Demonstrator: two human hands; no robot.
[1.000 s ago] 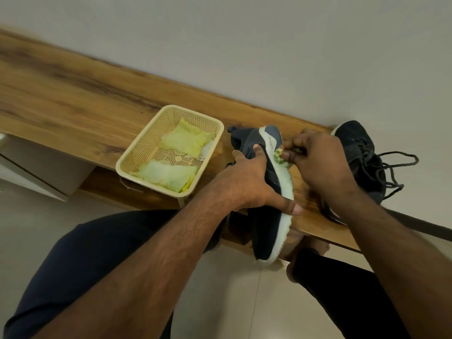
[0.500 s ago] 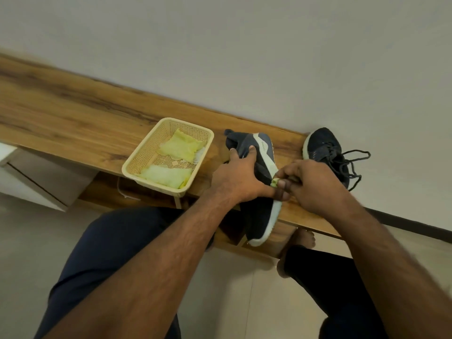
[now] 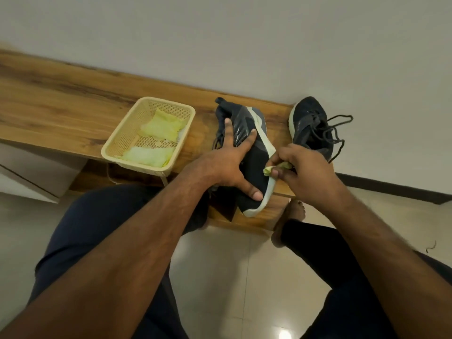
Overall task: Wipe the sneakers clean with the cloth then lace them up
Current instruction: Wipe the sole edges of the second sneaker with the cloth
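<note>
While the left hand (image 3: 228, 165) lies spread over the dark sneaker (image 3: 254, 157), fingers straight and wide apart, thumb pressed near the toe, the shoe stands tipped on its side with its white sole rim turned toward the right. Its toe overhangs the near edge of the wooden bench (image 3: 73, 111), and its heel points toward the wall. The right hand (image 3: 305, 172) has its fingers curled tight round a small wad of yellow-green cloth (image 3: 276, 167), which touches the white sole rim about midway along the shoe.

The second sneaker (image 3: 310, 128) sits upright at the bench's right end, close to the wall (image 3: 244, 40), its dark laces (image 3: 340, 133) loose and trailing past the end edge. It lies just beyond the right hand, apart from the held shoe.

Left of the held shoe, a cream plastic basket (image 3: 117, 143) rests at the near edge, one corner just over it, with more yellow-green cloths (image 3: 156, 140) inside. A narrow strip of bare wood separates basket and shoe. The long left stretch of the bench, from the basket to its far left end, is bare wood grain.

Below, the person's knees in dark trousers (image 3: 97, 236) flank a patch of pale tiled floor (image 3: 220, 277), and a bare foot (image 3: 291, 221) sits under the bench's right end.
</note>
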